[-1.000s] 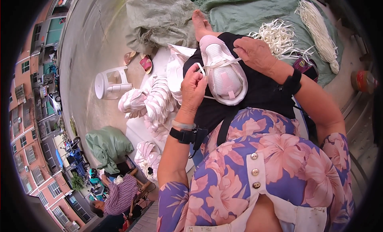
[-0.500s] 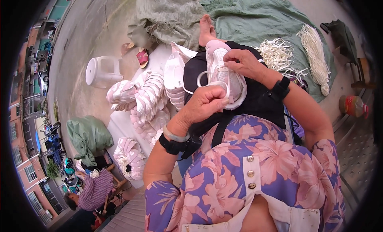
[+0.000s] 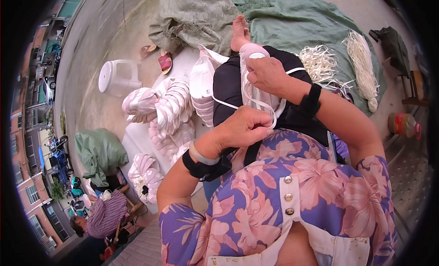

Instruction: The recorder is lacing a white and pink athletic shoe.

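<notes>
— Nearer your body than half a second ago, your left hand (image 3: 244,126) has drawn back from the shoe. Its thumb and finger look pinched together on a white lace (image 3: 259,103).

— And your right hand (image 3: 267,74)?

— That one lies over the upper part of the shoe (image 3: 247,88), fingers curled in. Your own knuckles hide the tips, so whether they grip anything cannot be told.

— What does the change mean for you?

— A length of lace now reaches from the shoe to your left fingertips; it looks like slack being taken up on that side. Other stretches of lace cross your black-clad lap (image 3: 226,90), where the shoe rests, pink end pointing away from you.

— And further out from you?

— To your left, rows of stacked white and pink shoe pieces (image 3: 173,101). To your right, a loose tangle of laces (image 3: 318,60) and a long tied bundle (image 3: 361,67) on green sheeting (image 3: 292,19). Well off to your lower left sits a co-worker in a striped top (image 3: 107,215).
</notes>
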Demonstrator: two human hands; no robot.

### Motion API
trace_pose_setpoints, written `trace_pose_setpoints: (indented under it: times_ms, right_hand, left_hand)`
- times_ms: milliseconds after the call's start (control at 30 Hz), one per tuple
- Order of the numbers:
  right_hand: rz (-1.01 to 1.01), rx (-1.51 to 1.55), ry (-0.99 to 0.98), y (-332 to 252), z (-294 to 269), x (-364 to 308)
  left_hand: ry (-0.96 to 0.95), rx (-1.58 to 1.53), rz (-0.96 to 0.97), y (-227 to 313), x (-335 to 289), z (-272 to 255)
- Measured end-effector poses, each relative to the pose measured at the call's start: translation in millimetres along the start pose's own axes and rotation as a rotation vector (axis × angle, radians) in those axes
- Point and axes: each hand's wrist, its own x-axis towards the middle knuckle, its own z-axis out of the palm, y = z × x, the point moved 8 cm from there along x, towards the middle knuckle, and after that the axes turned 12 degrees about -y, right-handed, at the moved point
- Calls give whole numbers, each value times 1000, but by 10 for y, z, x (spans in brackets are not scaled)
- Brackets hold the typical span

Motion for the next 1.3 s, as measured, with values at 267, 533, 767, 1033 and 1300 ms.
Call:
trace_pose_setpoints:
  times_ms: [267, 533, 767, 1033, 1300]
  right_hand:
    - [102, 1073, -467, 218, -452, 249]
    - [185, 744, -472, 907, -1782, -430]
    - [210, 195, -355, 1470, -1802, -1431]
    - [325, 80, 33, 2568, -1281, -2869]
    - [633, 112, 26, 4153, -829, -4304]
  left_hand:
    - [167, -65, -211, -246, -552, -243]
    - [553, 530, -337, -393, -1025, -742]
    - [494, 560, -592, -962, -1204, -835]
    - [689, 571, -746, -1533, -1959, -1081]
    - [935, 615, -968, -1691, -2814, -1484]
